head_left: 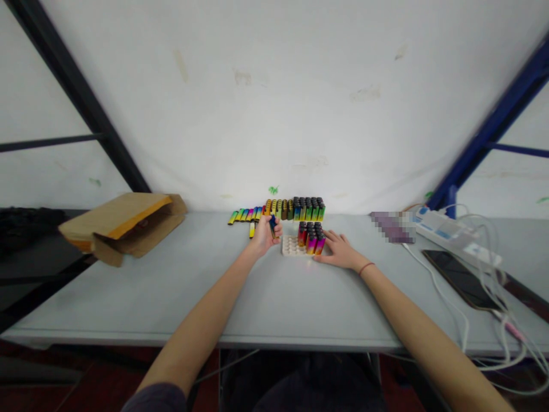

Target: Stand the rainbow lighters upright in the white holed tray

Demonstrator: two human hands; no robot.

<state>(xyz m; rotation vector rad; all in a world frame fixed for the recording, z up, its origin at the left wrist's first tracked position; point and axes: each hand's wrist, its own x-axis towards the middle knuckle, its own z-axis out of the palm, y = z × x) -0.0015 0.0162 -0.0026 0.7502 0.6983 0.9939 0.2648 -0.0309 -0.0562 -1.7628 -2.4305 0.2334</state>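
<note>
My left hand [262,234] is closed around a dark blue lighter [273,223], held upright just left of the white tray [292,247]; whether more than one is in the fist I cannot make out. The tray has rows of round pockets. On its right side stand several red, orange and purple lighters [311,237] with black tops, while pockets on the left are bare. My right hand [341,250] lies on the table with fingers spread, against or very close to the tray's right edge.
Behind the tray stands a block of blue-green lighters [309,209], beside yellow ones [278,207]. Loose colourful lighters [244,215] lie left of them. A brown paper bag [124,223] is at left. Phones [461,278], a power strip [457,234] and white cables occupy the right.
</note>
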